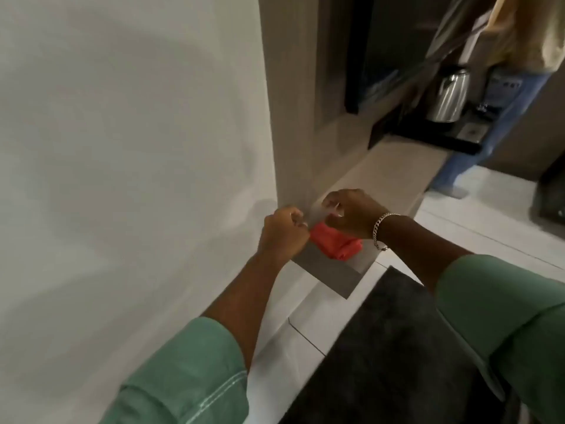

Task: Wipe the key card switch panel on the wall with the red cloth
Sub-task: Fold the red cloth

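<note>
we've got both hands close together over the grey ledge by the white wall. our left hand is curled into a fist, pinching the edge of the red cloth. our right hand, bracelet on the wrist, is closed over the cloth's top. the cloth bunches between them, just above the ledge. a steel kettle sits far beyond the ledge.
</note>
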The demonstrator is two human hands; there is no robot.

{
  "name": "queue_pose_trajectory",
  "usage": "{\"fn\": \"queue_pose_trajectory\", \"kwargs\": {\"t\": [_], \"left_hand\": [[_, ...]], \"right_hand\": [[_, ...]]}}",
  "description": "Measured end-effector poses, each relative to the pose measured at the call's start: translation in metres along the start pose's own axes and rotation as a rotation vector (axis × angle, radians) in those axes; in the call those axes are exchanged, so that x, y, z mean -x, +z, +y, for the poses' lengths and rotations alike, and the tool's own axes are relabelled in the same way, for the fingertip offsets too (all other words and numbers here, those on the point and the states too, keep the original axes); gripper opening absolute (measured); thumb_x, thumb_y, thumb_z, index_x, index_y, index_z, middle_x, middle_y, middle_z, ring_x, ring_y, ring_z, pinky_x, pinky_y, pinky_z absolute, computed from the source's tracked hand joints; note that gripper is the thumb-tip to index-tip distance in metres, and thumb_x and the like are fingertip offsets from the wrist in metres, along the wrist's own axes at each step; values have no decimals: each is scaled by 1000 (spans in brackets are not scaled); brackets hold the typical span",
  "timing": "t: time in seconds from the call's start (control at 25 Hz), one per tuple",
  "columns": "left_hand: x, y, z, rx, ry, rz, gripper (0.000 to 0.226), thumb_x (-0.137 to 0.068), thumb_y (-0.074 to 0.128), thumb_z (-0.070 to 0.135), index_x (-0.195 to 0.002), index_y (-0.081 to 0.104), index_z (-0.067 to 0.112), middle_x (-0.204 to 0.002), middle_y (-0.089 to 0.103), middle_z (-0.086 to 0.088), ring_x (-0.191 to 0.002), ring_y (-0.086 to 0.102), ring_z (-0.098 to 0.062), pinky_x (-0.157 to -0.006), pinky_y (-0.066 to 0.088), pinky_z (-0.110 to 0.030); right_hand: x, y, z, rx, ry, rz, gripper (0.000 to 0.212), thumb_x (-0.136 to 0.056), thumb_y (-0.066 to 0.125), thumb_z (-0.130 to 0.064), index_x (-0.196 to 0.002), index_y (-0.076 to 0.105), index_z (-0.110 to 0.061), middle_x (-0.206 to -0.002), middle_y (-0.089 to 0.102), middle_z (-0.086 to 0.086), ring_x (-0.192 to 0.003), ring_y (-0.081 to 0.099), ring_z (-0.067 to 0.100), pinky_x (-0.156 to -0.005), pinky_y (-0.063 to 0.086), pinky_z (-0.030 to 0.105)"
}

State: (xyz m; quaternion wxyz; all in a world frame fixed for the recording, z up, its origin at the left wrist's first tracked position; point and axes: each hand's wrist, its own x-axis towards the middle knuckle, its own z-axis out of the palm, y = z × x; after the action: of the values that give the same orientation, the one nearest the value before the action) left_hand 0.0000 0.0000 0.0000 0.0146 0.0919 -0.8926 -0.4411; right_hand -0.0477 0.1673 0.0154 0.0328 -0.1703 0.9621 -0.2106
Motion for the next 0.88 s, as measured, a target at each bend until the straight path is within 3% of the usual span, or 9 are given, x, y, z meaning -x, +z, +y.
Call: {"fn": "queue_pose_trajectory", "kwargs": {"t": [0.12, 0.2, 0.32, 0.4, 0.6, 0.72, 0.88], "left_hand": [[-26, 53, -14, 143, -260, -136, 35, -83, 65, 21, -117, 64, 9, -118, 67, -13, -112, 61, -33, -99, 52, -41], [-35, 82, -18, 388, -461, -248, 47, -87, 65, 19, -131, 54, 7, -124, 62, -13, -113, 59, -32, -96, 53, -46], [-42, 107, -20, 717, -646, -162, 56, -88, 66, 14, -138, 43, 8, -120, 59, -11, -102, 57, -29, -80, 52, -43], [-42, 115, -24, 846, -721, -82, 55, -84, 69, 12, -134, 46, 6, -122, 62, -17, -102, 63, -34, -78, 57, -45], [-27, 99, -34, 869, -688, 29, 47, -76, 74, 10, -119, 59, 1, -114, 69, -21, -95, 67, -35, -87, 59, -55], [-10, 57, -36, 763, -565, 104, 30, -76, 67, 8, -106, 65, 7, -104, 71, -15, -94, 68, -32, -86, 60, -53], [31, -38, -33, 744, -340, 190, 10, -79, 64, 15, -89, 67, 15, -87, 73, -8, -83, 70, -27, -60, 59, -36]], "right_hand": [[-17, 34, 44, 69, 103, -79, 49, -85, 66, -32, -132, 54, -21, -130, 58, 15, -120, 55, 37, -101, 49, 43], [-23, 61, 65, 104, 133, -128, 59, -88, 64, -40, -141, 43, -25, -134, 53, 18, -122, 52, 41, -103, 49, 49], [-27, 86, 79, 99, 108, -89, 51, -91, 60, -30, -139, 47, -22, -128, 54, 23, -115, 56, 43, -100, 50, 46], [-25, 94, 82, 23, 101, -31, 43, -91, 59, -24, -134, 55, -23, -129, 55, 23, -113, 56, 41, -102, 48, 46], [-4, 103, 61, -122, 30, 41, 41, -93, 58, -22, -134, 56, -18, -137, 53, 18, -122, 51, 39, -106, 47, 46], [10, 101, 14, -83, -101, 159, 49, -95, 56, -30, -141, 44, -19, -151, 40, 13, -136, 41, 35, -115, 37, 49], [32, 81, -84, -103, -399, 204, 60, -91, 44, -35, -147, 38, -16, -162, 26, 13, -151, 22, 33, -122, 23, 56]]}}
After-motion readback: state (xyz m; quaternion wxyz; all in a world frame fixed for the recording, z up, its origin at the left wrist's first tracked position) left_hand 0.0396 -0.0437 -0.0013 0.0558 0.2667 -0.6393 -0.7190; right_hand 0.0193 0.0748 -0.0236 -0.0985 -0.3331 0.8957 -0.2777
